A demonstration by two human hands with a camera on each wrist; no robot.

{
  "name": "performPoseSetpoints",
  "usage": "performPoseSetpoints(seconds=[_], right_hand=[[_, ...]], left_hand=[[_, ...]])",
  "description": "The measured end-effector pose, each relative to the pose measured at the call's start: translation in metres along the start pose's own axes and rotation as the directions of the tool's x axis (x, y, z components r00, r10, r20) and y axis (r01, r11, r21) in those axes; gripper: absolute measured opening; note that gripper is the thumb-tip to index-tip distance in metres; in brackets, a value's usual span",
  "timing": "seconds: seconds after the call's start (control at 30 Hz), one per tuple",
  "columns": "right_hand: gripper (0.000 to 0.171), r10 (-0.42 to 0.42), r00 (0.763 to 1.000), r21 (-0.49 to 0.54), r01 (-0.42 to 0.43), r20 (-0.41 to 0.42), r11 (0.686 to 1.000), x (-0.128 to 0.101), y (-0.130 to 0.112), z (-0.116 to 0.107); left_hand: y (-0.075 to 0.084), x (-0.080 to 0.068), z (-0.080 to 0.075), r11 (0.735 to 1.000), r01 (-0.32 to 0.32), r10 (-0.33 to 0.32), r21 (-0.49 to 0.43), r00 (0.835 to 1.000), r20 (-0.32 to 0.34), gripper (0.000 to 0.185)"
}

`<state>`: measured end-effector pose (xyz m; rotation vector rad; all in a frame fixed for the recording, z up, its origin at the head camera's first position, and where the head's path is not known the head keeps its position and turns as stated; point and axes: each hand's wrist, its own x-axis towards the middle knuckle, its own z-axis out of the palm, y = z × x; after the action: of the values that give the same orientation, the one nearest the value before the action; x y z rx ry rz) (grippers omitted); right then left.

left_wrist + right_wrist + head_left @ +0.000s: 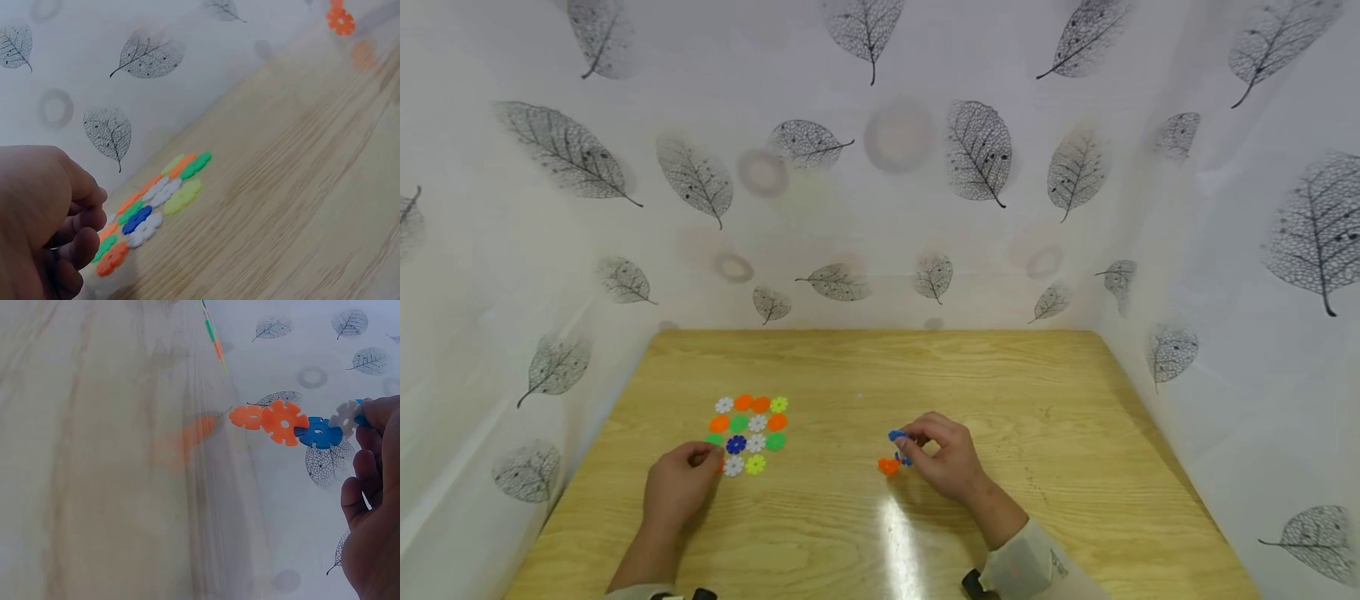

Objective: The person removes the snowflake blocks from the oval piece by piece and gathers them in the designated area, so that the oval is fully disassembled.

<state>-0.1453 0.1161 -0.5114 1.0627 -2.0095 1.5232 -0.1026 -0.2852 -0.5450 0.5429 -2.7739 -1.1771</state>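
Our right hand [946,462] pinches a chain of snowflake discs [294,422] by its white end, well right of the flat disc patch [747,433] on the surface [1075,417]. Our left hand [679,492], loosely curled and holding nothing, touches the patch's near-left corner. We judge the slotted chain could separate, or the left hand could scatter the patch.

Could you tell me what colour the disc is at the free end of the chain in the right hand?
Orange; the small notched plastic disc shows best in the right wrist view.
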Motion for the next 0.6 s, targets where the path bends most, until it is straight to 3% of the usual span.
performPoseSetpoints(seconds=[0.1,0.33,0.6], right_hand=[[0.022,-0.013,1.0,-0.004,0.013,-0.006,1.0,-0.001,0.001,-0.001],[0.021,-0.019,1.0,-0.018,0.019,-0.003,1.0,-0.016,0.034,0.004],[0.023,-0.045,0.999,-0.002,0.045,-0.014,0.999,-0.005,0.014,0.008]], left_hand=[[0.01,-0.002,0.007,0.999,-0.017,0.017,-0.042,1.0,0.014,0.035],[0.029,-0.002,0.033,0.99,-0.105,0.112,-0.093,0.991,0.07,0.027],[0.055,-0.004,0.064,0.973,-0.16,0.178,-0.167,0.979,0.098,0.017]])
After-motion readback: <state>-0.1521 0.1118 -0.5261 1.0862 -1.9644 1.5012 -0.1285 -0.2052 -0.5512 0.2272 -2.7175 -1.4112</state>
